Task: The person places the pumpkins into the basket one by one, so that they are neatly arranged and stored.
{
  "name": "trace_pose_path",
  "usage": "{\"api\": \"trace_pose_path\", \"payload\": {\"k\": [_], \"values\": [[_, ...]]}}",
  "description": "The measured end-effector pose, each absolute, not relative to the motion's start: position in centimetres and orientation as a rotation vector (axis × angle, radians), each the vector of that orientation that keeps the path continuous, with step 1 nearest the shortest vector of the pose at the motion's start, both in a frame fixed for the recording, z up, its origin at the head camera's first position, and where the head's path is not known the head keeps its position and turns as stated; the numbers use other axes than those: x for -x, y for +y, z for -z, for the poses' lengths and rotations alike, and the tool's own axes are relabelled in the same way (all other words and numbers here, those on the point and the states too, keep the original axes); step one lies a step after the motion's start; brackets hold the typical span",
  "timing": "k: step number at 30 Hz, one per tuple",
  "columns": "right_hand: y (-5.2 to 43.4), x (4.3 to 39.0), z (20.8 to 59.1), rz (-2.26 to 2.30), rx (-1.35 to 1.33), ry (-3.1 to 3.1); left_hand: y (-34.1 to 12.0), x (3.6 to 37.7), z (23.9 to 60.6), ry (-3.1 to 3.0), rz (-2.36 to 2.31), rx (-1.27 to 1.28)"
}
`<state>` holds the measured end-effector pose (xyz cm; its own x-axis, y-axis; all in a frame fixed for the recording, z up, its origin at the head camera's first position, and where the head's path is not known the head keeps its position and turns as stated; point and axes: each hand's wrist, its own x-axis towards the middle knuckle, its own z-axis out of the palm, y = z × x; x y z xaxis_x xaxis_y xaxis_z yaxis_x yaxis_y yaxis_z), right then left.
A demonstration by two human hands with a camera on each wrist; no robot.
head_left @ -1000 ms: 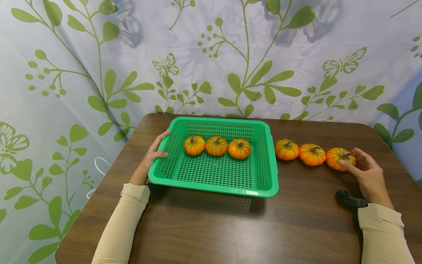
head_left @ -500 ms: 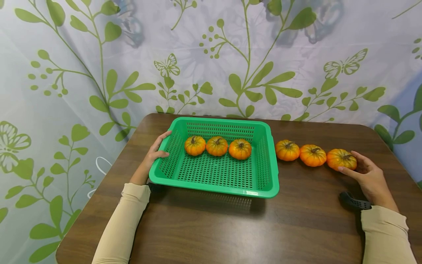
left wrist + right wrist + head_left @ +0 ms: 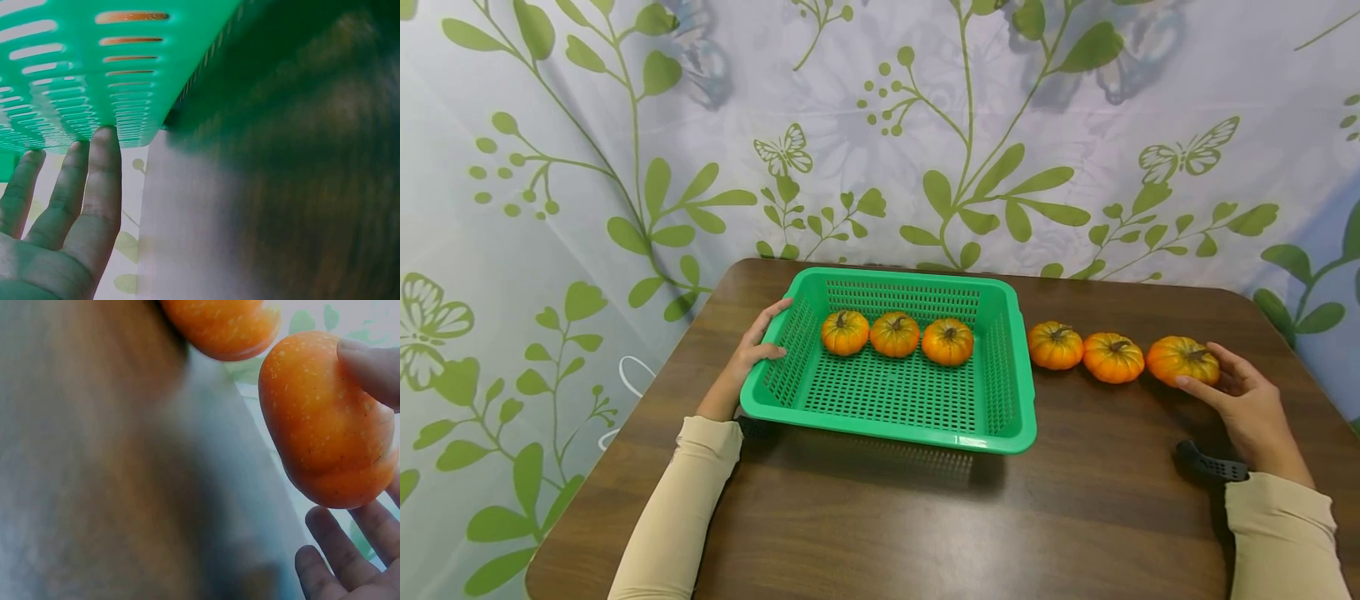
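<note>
Rightmost pumpkin (image 3: pixel 1182 360) — pinched in right hand's (image 3: pixel 1247 408) fingers (image 3: pixel 1198 390).

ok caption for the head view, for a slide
Left hand steadies a green basket holding three pumpkins; right hand grips the end pumpkin of three on the table.

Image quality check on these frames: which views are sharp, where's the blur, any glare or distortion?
Head view: sharp and evenly lit, with wide-angle bowing at the edges, a soft sheen on the table and a shadow under the basket. Left wrist view: the basket wall and fingers are fairly clear, while the table at right is smeared dark. Right wrist view: the pumpkin is sharp, the table blurred.
</note>
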<state>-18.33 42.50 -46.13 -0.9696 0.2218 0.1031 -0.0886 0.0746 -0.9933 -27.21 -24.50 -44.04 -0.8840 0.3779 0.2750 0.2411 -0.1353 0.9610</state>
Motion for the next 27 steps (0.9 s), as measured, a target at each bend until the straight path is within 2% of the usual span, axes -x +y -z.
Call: {"api": "trace_pose_path", "payload": {"k": [6,13,27], "values": [[42.2,18.3,44.6,-1.886,0.123,-2.18,-24.5,27.0,43.9,2.008,-2.168,-0.714],[41.0,18.1,42.3,-1.555,0.163,-2.361,-24.5,27.1,44.0,2.002,-2.186,-0.72],[38.3,17.9,39.2,-1.344,0.087,-2.457,-24.7,27.1,44.1,2.023,-2.149,-0.706]]}}
